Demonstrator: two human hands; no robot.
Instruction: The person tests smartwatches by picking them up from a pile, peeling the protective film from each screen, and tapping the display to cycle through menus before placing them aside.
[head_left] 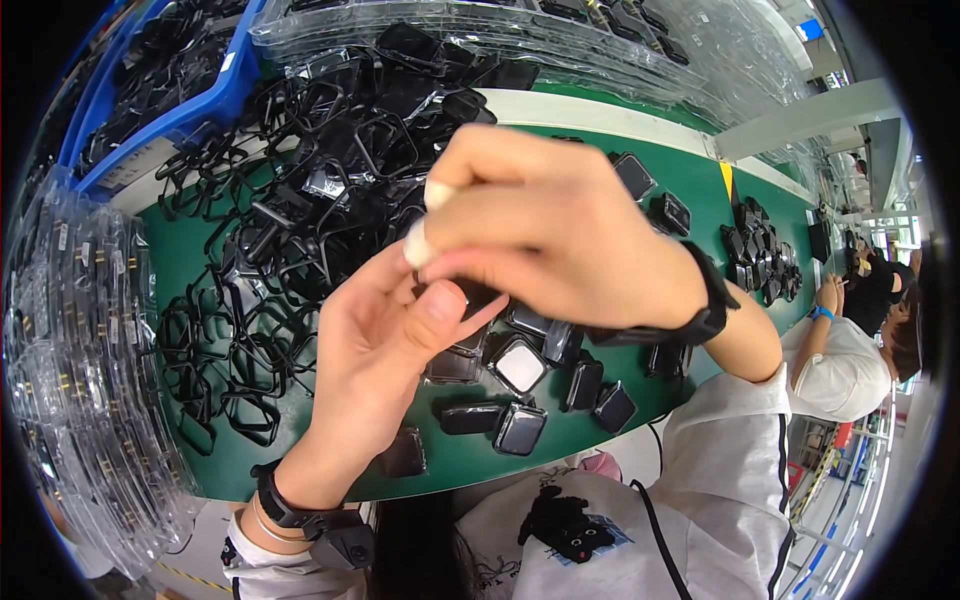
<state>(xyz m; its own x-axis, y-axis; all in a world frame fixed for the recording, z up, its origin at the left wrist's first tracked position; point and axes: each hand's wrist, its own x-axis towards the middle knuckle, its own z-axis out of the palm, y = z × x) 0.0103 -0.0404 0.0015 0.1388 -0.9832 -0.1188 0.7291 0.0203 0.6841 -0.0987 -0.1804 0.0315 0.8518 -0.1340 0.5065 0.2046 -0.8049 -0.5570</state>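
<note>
In the middle of the view, my left hand [372, 345] grips a small dark square watch-like case [472, 300] between thumb and fingers. Over it my right hand [560, 215] is bent with its fingers pinched together, smeared by motion; whatever they hold is hidden. Off-white finger cots [418, 245] cover fingertips there. Below the hands lie several more square cases, one with a white face [519, 364] and one dark case [520, 428] close to the table's near edge. To the left spreads a heap of black square frames [300, 210].
A blue bin [195, 115] full of black parts stands at the far left. Clear plastic trays [85, 370] are stacked along the left and more trays [480, 45] at the back. Cases are clustered [762, 255] on the green table [690, 215] at right. Another person [840, 365] sits further right.
</note>
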